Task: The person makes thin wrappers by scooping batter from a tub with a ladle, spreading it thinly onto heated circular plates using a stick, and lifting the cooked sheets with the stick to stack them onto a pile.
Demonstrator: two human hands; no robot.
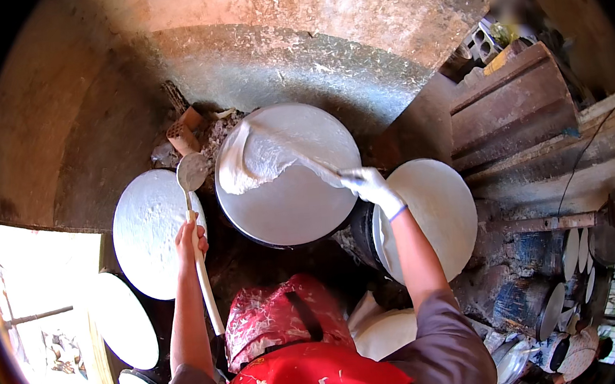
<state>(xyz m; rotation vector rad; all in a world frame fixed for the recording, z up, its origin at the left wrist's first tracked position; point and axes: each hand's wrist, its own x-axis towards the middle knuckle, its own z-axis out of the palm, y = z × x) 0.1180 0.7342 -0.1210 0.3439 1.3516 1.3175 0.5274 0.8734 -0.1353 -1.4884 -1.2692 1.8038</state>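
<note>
My bare left hand (190,243) grips the pale handle of a metal ladle (192,172). The ladle's round bowl is raised between the left and middle round surfaces. On my right hand (370,189) is a white glove, closed around the end of a thin stick (310,161). A thin white sheet (242,167) lies partly lifted and folded along that stick, over the middle round griddle (292,210). Its lower part shows a smooth, pale surface. Below my right wrist, another white round surface (436,219) has a loose edge on its left side.
A white-coated round griddle (153,244) stands on the left, with more round surfaces (127,320) below it. Hollow bricks (183,137) and ash lie against the stained wall (295,56). Corrugated metal sheets (513,102) stand at right. Another person (582,352) is at lower right, near drums.
</note>
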